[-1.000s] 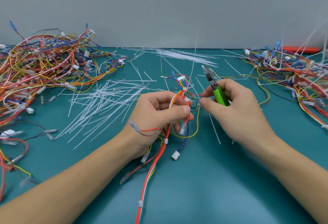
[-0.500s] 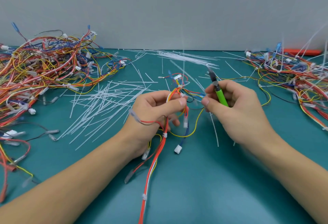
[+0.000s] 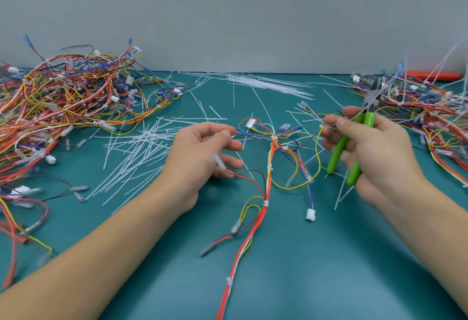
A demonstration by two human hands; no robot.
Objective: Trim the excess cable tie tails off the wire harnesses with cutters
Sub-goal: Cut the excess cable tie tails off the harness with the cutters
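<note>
Teal mat (image 3: 304,269) strewn with cut ties (image 3: 136,157), grey wall (image 3: 228,15) behind; left hand (image 3: 200,157) pinches wire, right hand (image 3: 374,152) grips cutters (image 3: 354,142)

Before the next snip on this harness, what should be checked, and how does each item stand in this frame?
1. Cutters held in right hand: ok.
2. Harness steadied by left hand: not ok, only a wire end is pinched.
3. Cutter nose at a tie: not ok, it points away.
4. Untrimmed tail on this harness: cannot tell, blurred.
5. Right hand free for cutting: not ok, it also pinches a yellow wire.
</note>
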